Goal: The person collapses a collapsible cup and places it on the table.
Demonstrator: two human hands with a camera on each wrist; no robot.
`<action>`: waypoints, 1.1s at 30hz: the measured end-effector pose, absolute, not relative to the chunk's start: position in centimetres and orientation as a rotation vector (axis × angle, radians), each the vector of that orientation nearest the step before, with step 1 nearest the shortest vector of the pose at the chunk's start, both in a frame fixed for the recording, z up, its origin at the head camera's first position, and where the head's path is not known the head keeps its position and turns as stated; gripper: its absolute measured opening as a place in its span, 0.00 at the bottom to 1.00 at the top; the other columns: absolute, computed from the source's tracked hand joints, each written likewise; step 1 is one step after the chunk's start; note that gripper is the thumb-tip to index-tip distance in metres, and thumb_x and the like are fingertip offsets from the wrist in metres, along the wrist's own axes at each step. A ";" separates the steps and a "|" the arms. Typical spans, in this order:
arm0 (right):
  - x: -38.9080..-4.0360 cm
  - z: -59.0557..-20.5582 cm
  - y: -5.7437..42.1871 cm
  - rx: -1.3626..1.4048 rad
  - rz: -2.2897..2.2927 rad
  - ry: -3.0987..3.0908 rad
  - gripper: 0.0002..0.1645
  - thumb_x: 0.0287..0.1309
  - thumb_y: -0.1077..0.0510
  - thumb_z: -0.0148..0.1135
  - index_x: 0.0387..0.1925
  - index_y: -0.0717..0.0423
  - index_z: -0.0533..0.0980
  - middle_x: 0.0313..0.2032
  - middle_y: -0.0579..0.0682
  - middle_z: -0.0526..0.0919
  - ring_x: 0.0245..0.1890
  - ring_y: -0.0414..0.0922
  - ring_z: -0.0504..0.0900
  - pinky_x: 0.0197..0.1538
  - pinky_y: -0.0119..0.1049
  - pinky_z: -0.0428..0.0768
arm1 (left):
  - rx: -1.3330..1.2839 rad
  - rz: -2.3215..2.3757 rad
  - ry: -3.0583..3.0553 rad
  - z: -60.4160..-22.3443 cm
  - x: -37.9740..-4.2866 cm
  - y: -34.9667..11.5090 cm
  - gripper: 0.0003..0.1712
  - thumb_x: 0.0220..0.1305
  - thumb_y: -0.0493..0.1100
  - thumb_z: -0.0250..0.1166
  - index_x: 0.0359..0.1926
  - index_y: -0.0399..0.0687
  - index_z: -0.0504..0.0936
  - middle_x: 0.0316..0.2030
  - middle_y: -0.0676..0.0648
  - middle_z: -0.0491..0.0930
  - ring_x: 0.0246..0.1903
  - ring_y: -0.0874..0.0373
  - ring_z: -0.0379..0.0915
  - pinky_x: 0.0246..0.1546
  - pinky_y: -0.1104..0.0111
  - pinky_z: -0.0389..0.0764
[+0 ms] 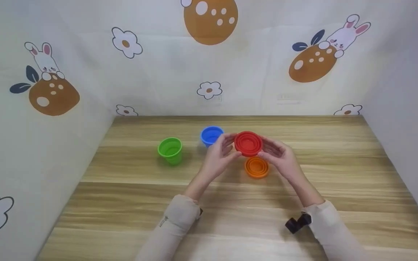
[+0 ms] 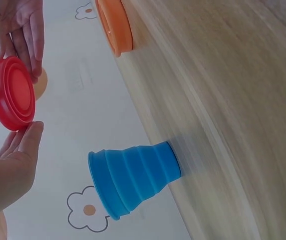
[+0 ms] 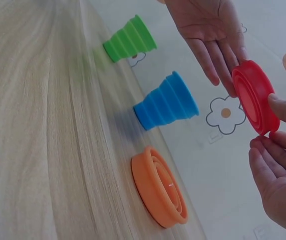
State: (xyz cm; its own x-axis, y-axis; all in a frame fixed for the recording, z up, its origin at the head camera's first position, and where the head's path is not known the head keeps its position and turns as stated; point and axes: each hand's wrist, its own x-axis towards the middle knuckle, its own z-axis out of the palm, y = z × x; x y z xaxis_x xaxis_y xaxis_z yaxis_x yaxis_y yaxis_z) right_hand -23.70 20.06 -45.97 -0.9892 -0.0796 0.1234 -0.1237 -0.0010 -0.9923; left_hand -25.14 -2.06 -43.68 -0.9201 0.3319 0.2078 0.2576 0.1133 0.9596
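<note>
A red collapsible cup [image 1: 248, 144], folded flat into rings, is held up above the table between both hands. My left hand [image 1: 218, 155] pinches its left rim with thumb and fingers, and my right hand [image 1: 281, 156] pinches the right rim. In the right wrist view the red cup [image 3: 253, 97] is tilted on edge, clear of the table. Below it an orange collapsible cup [image 1: 256, 167] lies folded flat on the wood. Behind my left hand stands an extended blue cup [image 2: 132, 175], partly hidden by that hand in the head view. Farther left stands an extended green cup [image 1: 171, 150].
The wood-grain table [image 1: 122, 210] is bounded at the back and both sides by pale cloth walls [image 1: 165, 72] printed with rabbits, flowers and fruit. A small black device [image 1: 298, 223] sits at the right wrist by the sleeve.
</note>
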 end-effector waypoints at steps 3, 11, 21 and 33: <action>-23.8 -46.1 20.1 0.224 2.193 -2.191 0.32 0.59 0.72 0.64 0.65 0.71 0.68 0.65 0.68 0.73 0.54 0.29 0.81 0.59 0.25 0.79 | 0.617 1.946 2.319 -43.7 -25.3 -2.0 0.32 0.62 0.35 0.68 0.64 0.31 0.67 0.65 0.33 0.73 0.69 0.42 0.68 0.68 0.52 0.70; -24.0 -46.2 20.1 0.226 2.169 -2.192 0.32 0.59 0.73 0.63 0.65 0.73 0.67 0.65 0.70 0.72 0.54 0.29 0.80 0.61 0.25 0.78 | 0.600 1.905 2.340 -43.9 -25.7 -1.7 0.31 0.63 0.33 0.67 0.65 0.33 0.68 0.66 0.34 0.72 0.69 0.43 0.67 0.69 0.53 0.70; -24.5 -46.3 20.2 0.185 2.169 -2.192 0.32 0.59 0.74 0.62 0.66 0.73 0.66 0.66 0.69 0.71 0.57 0.34 0.79 0.60 0.24 0.78 | 0.555 1.847 2.387 -43.9 -26.4 -1.1 0.31 0.63 0.32 0.66 0.66 0.36 0.68 0.67 0.36 0.72 0.69 0.44 0.67 0.68 0.56 0.71; -25.4 -47.0 20.3 0.156 2.167 -2.224 0.33 0.60 0.72 0.63 0.67 0.71 0.66 0.67 0.68 0.71 0.60 0.39 0.78 0.61 0.24 0.77 | 0.550 1.823 2.423 -44.3 -27.3 -0.7 0.31 0.63 0.28 0.65 0.66 0.35 0.68 0.66 0.36 0.73 0.69 0.44 0.67 0.68 0.57 0.71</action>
